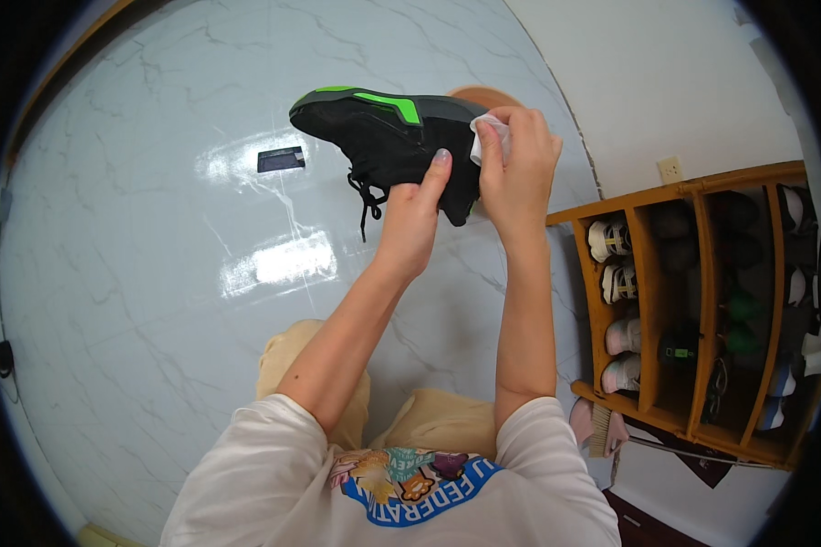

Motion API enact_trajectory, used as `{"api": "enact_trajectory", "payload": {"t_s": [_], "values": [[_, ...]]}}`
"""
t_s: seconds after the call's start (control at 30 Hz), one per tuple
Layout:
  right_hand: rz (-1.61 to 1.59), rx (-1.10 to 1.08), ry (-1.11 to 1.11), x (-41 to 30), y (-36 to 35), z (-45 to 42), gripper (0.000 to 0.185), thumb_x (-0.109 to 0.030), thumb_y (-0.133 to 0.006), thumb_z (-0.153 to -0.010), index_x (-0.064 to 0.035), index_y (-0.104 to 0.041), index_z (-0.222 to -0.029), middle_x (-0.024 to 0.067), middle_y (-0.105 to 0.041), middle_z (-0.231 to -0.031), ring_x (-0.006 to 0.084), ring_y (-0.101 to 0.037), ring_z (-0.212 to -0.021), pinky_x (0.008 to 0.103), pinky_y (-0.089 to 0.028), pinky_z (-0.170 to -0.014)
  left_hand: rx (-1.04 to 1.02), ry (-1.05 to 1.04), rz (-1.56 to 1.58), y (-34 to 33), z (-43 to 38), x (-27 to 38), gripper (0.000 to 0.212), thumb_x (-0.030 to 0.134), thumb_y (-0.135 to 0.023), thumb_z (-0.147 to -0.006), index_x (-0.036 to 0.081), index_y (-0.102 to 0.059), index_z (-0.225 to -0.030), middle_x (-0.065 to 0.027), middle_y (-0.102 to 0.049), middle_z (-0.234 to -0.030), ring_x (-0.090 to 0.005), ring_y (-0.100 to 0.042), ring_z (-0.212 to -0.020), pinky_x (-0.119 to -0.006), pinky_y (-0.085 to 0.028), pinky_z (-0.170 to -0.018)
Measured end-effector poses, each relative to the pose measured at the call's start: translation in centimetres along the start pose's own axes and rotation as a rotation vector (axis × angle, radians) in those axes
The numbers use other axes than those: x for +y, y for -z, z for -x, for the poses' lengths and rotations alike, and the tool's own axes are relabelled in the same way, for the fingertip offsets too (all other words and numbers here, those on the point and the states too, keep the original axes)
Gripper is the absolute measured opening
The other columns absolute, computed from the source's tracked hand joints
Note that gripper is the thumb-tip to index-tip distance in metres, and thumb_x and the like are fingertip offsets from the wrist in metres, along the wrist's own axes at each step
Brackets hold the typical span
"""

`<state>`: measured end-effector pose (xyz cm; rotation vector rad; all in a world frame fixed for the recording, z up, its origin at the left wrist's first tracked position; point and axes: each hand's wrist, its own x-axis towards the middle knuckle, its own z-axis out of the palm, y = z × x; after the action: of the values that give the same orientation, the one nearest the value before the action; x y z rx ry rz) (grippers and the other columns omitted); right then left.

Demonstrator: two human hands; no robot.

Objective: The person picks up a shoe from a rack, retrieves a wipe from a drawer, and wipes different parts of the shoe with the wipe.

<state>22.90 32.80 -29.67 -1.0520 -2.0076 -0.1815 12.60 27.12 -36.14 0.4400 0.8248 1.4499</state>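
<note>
A black lace-up shoe point(397, 137) with a grey and bright green sole is held up on its side, toe to the left, its lace hanging down. My left hand point(414, 219) grips it at the opening, thumb on the outer side and the fingers hidden inside or behind it. My right hand point(523, 167) pinches a white cloth or tissue point(487, 140) against the shoe's heel. Part of the cloth is hidden by my right fingers.
Behind the heel shows the rim of an orange-pink basin point(489, 94). A wooden shoe rack point(646, 308) with several shoes stands at the right by the wall, near a brush point(598, 431). A dark rectangular object point(280, 159) lies on the marble-patterned floor point(144, 273).
</note>
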Motion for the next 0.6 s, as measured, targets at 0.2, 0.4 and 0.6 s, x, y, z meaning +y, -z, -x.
{"api": "enact_trajectory", "payload": {"t_s": [0.2,0.4,0.6], "values": [[-0.439,-0.004,-0.426,0.8,2.2,-0.3,0.012,-0.011,-0.063,-0.092,-0.0004,-0.062,-0.097,0.0102,-0.062,-0.091,0.0247,-0.059,-0.082,0.0352,-0.047,-0.075,-0.078,-0.082,0.26,-0.8,0.6,2.4,0.041,0.033,-0.048,-0.105,-0.002,-0.06,-0.123,-0.0057,-0.065,-0.121,-0.0136,-0.061,-0.111,-0.031,-0.047,-0.097],[-0.383,-0.237,-0.016,-1.1,1.9,0.2,0.01,-0.004,-0.064,-0.086,-0.0011,-0.061,-0.096,0.0108,-0.06,-0.089,0.0275,-0.058,-0.082,0.0351,-0.047,-0.073,-0.079,-0.069,0.39,-0.4,0.1,2.3,0.039,0.032,-0.046,-0.105,-0.002,-0.059,-0.122,-0.0057,-0.065,-0.119,-0.0141,-0.061,-0.109,-0.031,-0.048,-0.096],[-0.505,-0.384,-0.085,-2.4,1.9,1.5,0.008,-0.001,-0.063,-0.085,-0.0003,-0.059,-0.092,0.0119,-0.058,-0.087,0.0299,-0.057,-0.081,0.0366,-0.046,-0.071,-0.022,-0.121,0.371,0.0,0.0,2.4,0.036,0.029,-0.047,-0.105,-0.002,-0.06,-0.117,-0.0072,-0.065,-0.114,-0.015,-0.062,-0.105,-0.03,-0.051,-0.091]]}}
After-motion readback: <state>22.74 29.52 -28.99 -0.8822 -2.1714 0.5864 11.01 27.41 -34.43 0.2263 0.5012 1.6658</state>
